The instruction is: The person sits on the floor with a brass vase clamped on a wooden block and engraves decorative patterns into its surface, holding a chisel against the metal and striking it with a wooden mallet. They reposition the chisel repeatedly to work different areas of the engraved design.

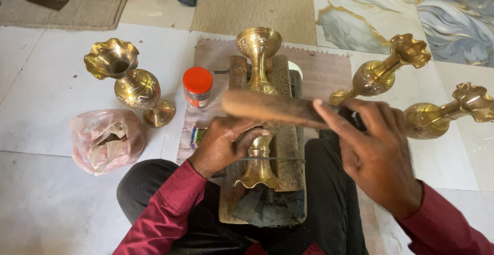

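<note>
Left hand (224, 144) clamps the brass vase (259, 106) at its neck, pinning it flat along the wooden block (288, 147), base toward the block's far end, fluted mouth at the near end. A thin metal rod (272, 159) pokes out from under the fingers. Right hand (378, 154) grips a wooden mallet (270, 108), held across the vase above the left hand. Three brass vases on the floor beside the block, plus an orange-lidded jar (197, 86) near its left edge.

L hand (222, 144) pins brass vase (259, 100) on wooden block (288, 147) w/ thin tool (272, 159); R hand (378, 154) grips wooden mallet (267, 108).
</note>
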`<state>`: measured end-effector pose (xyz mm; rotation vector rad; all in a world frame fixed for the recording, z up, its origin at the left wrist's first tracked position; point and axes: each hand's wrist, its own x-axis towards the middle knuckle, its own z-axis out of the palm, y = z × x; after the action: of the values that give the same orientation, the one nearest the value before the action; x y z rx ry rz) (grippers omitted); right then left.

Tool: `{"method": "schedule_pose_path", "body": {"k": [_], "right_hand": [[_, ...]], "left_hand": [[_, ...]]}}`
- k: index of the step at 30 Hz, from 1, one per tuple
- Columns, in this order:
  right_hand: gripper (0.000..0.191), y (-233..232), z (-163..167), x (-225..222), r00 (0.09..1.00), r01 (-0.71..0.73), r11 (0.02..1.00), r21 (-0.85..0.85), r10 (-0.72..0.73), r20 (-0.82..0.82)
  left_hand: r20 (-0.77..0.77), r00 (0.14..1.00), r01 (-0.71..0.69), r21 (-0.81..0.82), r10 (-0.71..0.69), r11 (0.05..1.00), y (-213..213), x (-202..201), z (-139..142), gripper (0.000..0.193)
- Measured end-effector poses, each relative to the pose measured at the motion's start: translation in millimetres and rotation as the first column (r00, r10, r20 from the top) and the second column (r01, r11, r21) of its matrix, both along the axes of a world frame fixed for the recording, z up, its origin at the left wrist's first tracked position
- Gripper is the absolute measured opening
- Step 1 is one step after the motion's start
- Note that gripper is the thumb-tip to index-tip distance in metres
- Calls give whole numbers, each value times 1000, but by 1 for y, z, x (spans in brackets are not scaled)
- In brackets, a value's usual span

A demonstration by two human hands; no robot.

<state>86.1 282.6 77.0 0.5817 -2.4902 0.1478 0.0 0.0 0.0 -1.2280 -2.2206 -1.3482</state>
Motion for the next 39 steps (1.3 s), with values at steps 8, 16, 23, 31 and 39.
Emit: {"method": "schedule_pose_path", "body": {"k": [8,16,23,31,39], "right_hand": [[63,3,-17,-1,996,-95,964,-247,92,-24],[65,2,-8,5,998,-66,972,-225,65,-12],[66,-4,2,15,994,2,976,-219,22,106],[69,6,-9,-8,983,24,1000,-4,-23,183],[78,1,12,-32,995,-23,988,152,9,96]], "left_hand": [[23,999,-21,-55,23,998,0,0,8,38],[83,996,-2,-96,10,995,0,-4,17,46],[19,1000,-20,-122,22,992,-3,-4,3,43],[208,960,-251,341,188,906,3,15,-37,33],[203,959,-271,461,197,845,12,24,-43,27]]}}
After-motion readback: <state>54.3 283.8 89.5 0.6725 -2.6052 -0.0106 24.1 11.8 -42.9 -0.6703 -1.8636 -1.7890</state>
